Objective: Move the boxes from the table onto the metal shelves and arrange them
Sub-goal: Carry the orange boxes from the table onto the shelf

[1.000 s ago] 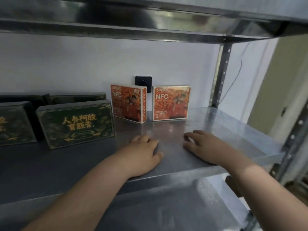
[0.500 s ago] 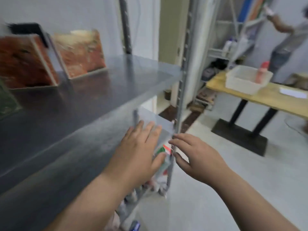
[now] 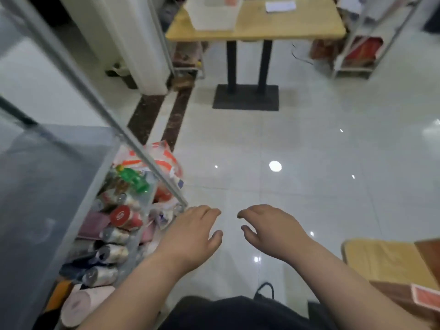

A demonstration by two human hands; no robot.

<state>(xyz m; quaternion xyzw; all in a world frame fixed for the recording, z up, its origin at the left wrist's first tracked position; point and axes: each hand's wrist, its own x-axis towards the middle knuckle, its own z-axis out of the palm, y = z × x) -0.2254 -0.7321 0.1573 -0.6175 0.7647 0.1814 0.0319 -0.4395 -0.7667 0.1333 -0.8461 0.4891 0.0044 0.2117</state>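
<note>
I look down at the floor, turned away from the metal shelf, whose grey surface fills the left side. My left hand and my right hand hover side by side over the tiles, fingers loosely curled, holding nothing. At the lower right is the corner of a wooden table with part of an orange-red box on it. The orange and green boxes on the shelf are out of view.
Cans, bottles and packets crowd the bottom level of the shelf. A second wooden table with a white tub stands ahead on a black base. Another rack is at the top right. Glossy white floor lies between.
My hands have left the shelf surface and dropped in front of me. My view has swung right and down from the shelf with the boxes to the floor.
</note>
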